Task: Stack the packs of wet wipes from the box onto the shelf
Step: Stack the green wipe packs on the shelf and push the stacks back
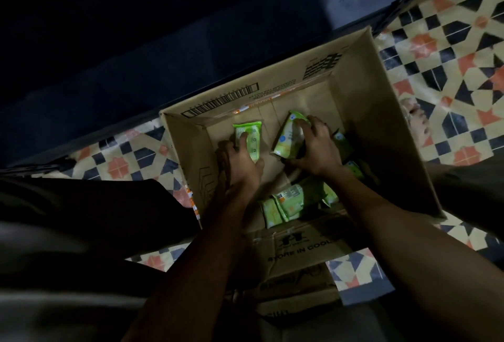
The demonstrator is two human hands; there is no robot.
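Inside the cardboard box [376, 128], one green wipes pack [249, 137] is gripped by the left hand [240, 161], a tilted pack [289, 135] by the right hand [317, 148]; loose packs [286, 202] lie nearer.

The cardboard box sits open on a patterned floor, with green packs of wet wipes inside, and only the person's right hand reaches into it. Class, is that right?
Not quite. The head view shows both hands in the cardboard box: the left hand on one green pack, the right hand on another pack. The rest holds: the box is open, on a patterned floor, with more packs inside.

Green wipe packs [289, 137], seemingly loose, in cardboard box [362, 90]
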